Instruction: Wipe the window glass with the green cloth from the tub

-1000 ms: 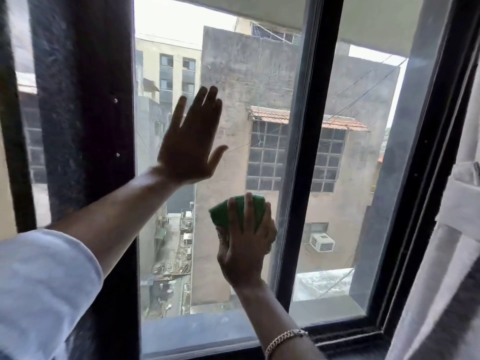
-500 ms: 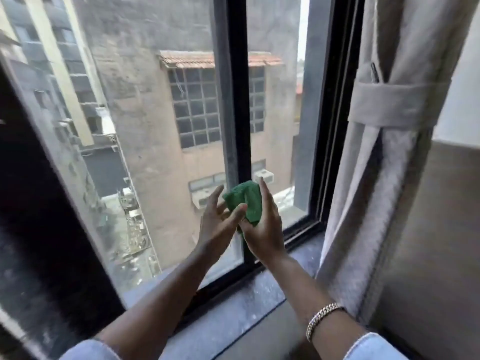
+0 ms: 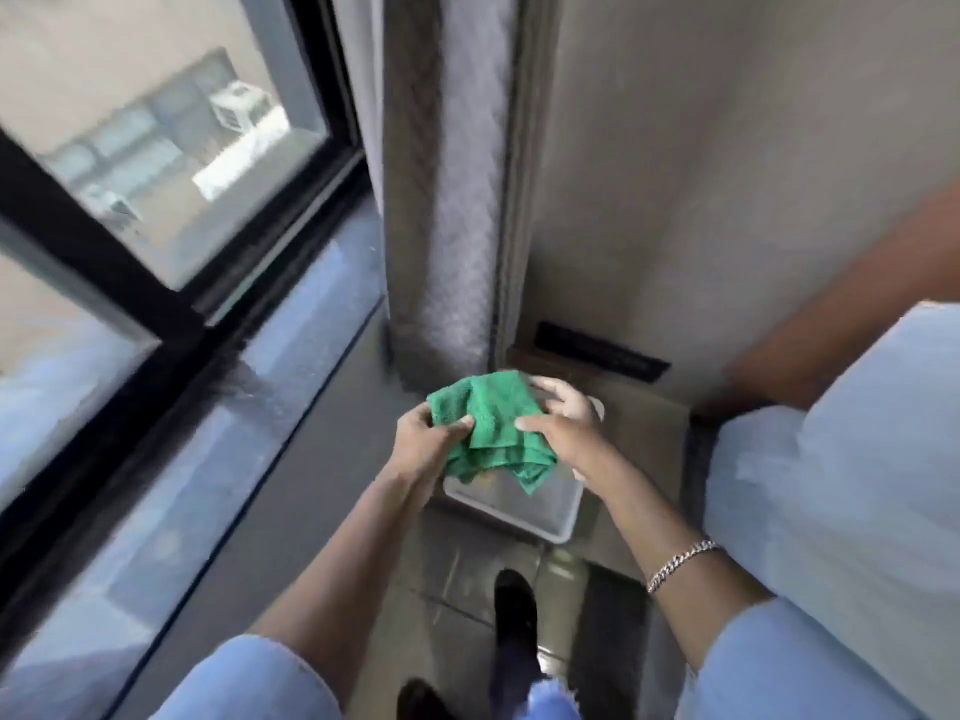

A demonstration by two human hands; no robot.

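Note:
Both of my hands hold the green cloth (image 3: 491, 426) in front of me, away from the glass. My left hand (image 3: 423, 441) pinches its left edge, and my right hand (image 3: 563, 420) grips its right side. The cloth hangs loosely crumpled, directly above a pale plastic tub (image 3: 545, 519) on the floor. The window glass (image 3: 171, 148) with its black frame lies at the upper left, beyond a dark stone sill (image 3: 249, 407).
A grey tied curtain (image 3: 441, 200) hangs beside the window, just behind the cloth. A beige wall (image 3: 727, 174) with a dark slot is to the right. Another person's arm and light blue sleeve (image 3: 841, 459) reach in from the right. My dark shoe (image 3: 514, 610) stands on the tiled floor.
My view has swung from the glass down to the floor. Both hands left the window, came together on the cloth and lowered it over the tub.

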